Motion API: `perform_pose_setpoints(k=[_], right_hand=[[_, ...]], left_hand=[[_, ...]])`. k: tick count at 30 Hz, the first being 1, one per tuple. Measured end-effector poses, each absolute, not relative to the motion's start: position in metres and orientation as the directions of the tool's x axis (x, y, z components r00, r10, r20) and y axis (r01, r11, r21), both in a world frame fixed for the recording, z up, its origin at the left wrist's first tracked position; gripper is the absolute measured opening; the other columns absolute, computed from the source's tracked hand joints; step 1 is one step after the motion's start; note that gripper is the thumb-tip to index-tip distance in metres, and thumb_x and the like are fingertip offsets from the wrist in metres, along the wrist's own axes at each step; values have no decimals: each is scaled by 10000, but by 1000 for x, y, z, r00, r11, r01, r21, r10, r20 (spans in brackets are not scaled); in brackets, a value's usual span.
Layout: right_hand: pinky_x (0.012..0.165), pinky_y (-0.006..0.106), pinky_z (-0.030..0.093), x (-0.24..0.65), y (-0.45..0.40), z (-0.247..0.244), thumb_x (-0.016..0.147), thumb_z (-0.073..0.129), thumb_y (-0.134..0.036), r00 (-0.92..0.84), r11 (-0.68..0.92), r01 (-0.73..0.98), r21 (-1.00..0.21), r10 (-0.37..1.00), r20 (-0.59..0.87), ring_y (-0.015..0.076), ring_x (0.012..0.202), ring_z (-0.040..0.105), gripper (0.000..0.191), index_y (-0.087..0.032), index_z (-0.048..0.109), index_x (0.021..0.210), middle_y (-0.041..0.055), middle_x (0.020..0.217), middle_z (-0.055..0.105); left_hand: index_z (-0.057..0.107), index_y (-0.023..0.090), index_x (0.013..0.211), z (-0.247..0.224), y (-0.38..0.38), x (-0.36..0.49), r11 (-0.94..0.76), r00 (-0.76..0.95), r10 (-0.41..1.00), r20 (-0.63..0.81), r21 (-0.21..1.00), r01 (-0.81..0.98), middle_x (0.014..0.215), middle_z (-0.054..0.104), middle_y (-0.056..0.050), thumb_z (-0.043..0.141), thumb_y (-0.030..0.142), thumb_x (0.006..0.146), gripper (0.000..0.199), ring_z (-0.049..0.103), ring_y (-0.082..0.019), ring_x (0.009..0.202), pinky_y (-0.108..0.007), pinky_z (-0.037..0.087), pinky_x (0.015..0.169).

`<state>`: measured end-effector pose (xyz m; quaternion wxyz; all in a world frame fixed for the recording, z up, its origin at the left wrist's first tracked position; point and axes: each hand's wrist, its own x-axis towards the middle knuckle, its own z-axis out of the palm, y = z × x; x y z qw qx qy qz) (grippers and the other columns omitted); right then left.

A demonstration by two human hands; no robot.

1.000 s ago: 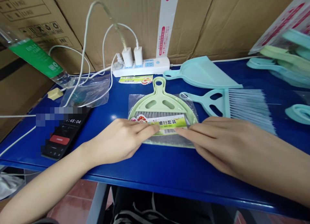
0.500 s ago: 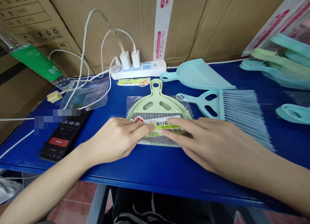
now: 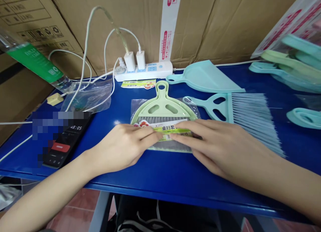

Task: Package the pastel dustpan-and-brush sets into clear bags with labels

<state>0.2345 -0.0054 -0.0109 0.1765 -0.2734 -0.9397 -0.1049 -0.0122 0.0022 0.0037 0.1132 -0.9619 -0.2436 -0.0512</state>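
Note:
A pale green dustpan and brush set point(image 3: 165, 105) lies in clear plastic on the blue table, its handle pointing away from me. A yellow-and-white label point(image 3: 160, 129) sits over the grey bristles. My left hand point(image 3: 126, 143) is at the near left edge of the package, its fingers curled together with their tips against the label. From the right, my right hand point(image 3: 218, 141) lies over the package's near right edge, fingers stretched and a little apart, fingertips on the label. Both thumbs are mostly hidden.
A light blue dustpan point(image 3: 205, 78) and brush point(image 3: 253, 115) lie to the right, with more sets point(image 3: 296, 68) beyond. At the back stand a power strip point(image 3: 147, 71) and cardboard. On the left are a phone point(image 3: 65, 145), a plastic bag point(image 3: 97, 96), white cables and a tilted bottle point(image 3: 35, 61).
My left hand's fingertips have slid slightly right over the label. My right hand's fingers have shifted slightly right on it. The package has hardly moved.

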Motion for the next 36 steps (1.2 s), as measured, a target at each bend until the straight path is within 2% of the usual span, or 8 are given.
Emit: perform_pose_setpoints(k=[5, 9, 12, 17, 30, 33, 36], right_hand=[[639, 322, 528, 233, -7, -10, 773, 461, -2, -797, 824, 552, 125, 477, 371, 207, 758, 673, 361, -146, 711, 989, 110, 966, 735], [613, 333, 523, 233, -5, -8, 801, 447, -20, -783, 819, 566, 88, 502, 368, 212, 735, 675, 345, -167, 715, 961, 91, 964, 736], [598, 334, 516, 232, -5, -8, 810, 442, -27, -774, 813, 577, 74, 516, 367, 214, 730, 675, 358, -172, 711, 997, 86, 976, 734], [629, 314, 517, 230, -5, -11, 800, 446, -12, -799, 820, 557, 127, 488, 352, 200, 748, 667, 386, -170, 711, 1032, 103, 977, 731], [644, 335, 559, 232, -6, -9, 823, 411, -8, -788, 825, 560, 76, 502, 358, 201, 756, 681, 391, -171, 734, 973, 96, 998, 747], [697, 335, 567, 233, -5, -10, 813, 418, 2, -798, 828, 553, 95, 493, 346, 202, 817, 687, 412, -174, 728, 1020, 100, 1026, 745], [708, 339, 568, 235, -5, -10, 812, 413, -1, -805, 833, 545, 100, 486, 340, 199, 815, 683, 421, -181, 722, 1035, 96, 1033, 742]], left_hand=[[552, 142, 1249, -1, -1, -6, -846, 870, 490, 58, -209, 490, 965, 638, -56, 408, 79, 896, 386, 677, -170, 706, -297, 572, 586], [550, 149, 1262, 1, -3, -5, -845, 864, 503, 25, -196, 498, 978, 629, -57, 407, 88, 903, 391, 678, -169, 712, -303, 583, 592], [570, 138, 1247, 2, -3, -8, -849, 868, 493, 53, -189, 494, 975, 650, -58, 402, 81, 906, 384, 673, -163, 675, -302, 575, 570], [626, 113, 1165, 2, -3, -10, -858, 866, 475, 156, -136, 495, 1003, 698, -65, 413, 64, 896, 347, 704, -179, 719, -303, 583, 584], [689, 156, 1071, 3, -2, -16, -859, 845, 488, 217, -50, 509, 1080, 744, -52, 357, 95, 939, 362, 734, -167, 799, -298, 614, 694], [669, 160, 1104, 2, -2, -15, -853, 842, 501, 198, -47, 519, 1045, 738, -57, 364, 101, 935, 353, 728, -171, 801, -297, 608, 679], [614, 148, 1212, 0, -2, -11, -848, 851, 502, 155, -105, 520, 999, 703, -71, 366, 98, 921, 386, 710, -179, 758, -293, 589, 595]])
